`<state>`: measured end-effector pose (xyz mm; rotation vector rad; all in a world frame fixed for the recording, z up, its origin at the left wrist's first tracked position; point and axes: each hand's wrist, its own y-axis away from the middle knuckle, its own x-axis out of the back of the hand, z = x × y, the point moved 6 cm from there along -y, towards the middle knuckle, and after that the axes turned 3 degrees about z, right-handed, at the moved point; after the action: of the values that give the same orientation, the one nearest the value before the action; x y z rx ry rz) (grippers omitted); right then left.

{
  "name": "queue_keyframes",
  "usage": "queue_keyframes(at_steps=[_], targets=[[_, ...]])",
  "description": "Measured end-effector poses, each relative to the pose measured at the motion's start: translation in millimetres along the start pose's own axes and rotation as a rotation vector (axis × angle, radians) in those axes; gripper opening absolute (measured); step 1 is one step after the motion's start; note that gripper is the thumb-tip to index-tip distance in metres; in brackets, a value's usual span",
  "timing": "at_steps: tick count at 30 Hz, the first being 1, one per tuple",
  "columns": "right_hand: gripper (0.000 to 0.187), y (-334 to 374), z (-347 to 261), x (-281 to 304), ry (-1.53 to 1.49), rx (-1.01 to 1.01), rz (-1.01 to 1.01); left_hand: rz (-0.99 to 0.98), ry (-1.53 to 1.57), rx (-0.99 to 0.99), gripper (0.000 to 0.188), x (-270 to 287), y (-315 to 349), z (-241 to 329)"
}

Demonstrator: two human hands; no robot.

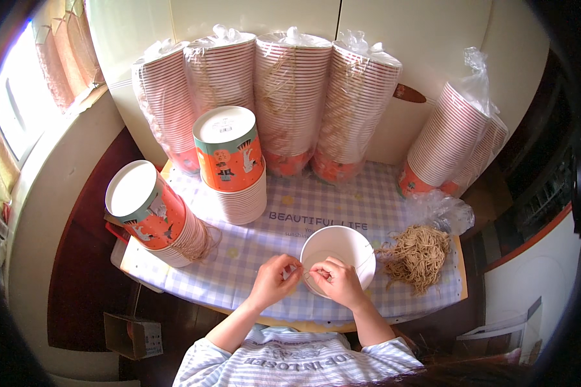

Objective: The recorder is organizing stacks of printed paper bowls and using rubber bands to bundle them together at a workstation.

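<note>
An upright white paper bucket [329,245] stands in front of me near the table's front edge. My left hand [279,281] is just outside its left rim, fingertips pinched together. Over the bucket's mouth, my right hand [337,281] is also closed in a pinch, close to the left one. A thin pale cord seems to run between the fingertips at the rim; its ends are hidden. Another thin strand crosses the bucket's right rim. Right beside the bucket lies a loose heap of tan cords [421,255].
Tall plastic-wrapped stacks of paper buckets [287,97] line the back, with more wrapped stacks [448,138] at the right. Upside-down orange-and-green bucket stacks [229,164] stand at the left, one with cords [200,244] hanging by it. Crumpled clear plastic [442,211] lies behind the cord heap on the checked tablecloth [239,264].
</note>
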<state>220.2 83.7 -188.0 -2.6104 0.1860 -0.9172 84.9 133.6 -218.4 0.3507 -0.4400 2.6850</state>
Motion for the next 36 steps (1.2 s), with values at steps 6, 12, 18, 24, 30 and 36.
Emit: queue_keyframes(at_steps=[6,12,18,24,30,36], targets=[[0.007,0,5,0,-0.02,-0.066,0.021,0.315,-0.509,-0.409,0.02,16,3,38],[0.007,-1,3,0,0.002,-0.054,0.006,0.116,-0.487,-0.393,0.02,1,3,38],[0.007,1,5,0,-0.026,-0.04,0.017,0.12,-0.47,-0.398,0.013,-3,3,34],[0.006,0,7,-1,-0.064,-0.067,0.007,0.078,-0.242,-0.222,0.012,-5,3,17],[0.007,-2,9,0,-0.101,-0.093,-0.01,0.012,-0.075,0.008,0.009,-7,4,5],[0.008,-2,11,-1,-0.125,-0.112,-0.025,-0.084,0.186,0.173,0.011,-13,5,-12]])
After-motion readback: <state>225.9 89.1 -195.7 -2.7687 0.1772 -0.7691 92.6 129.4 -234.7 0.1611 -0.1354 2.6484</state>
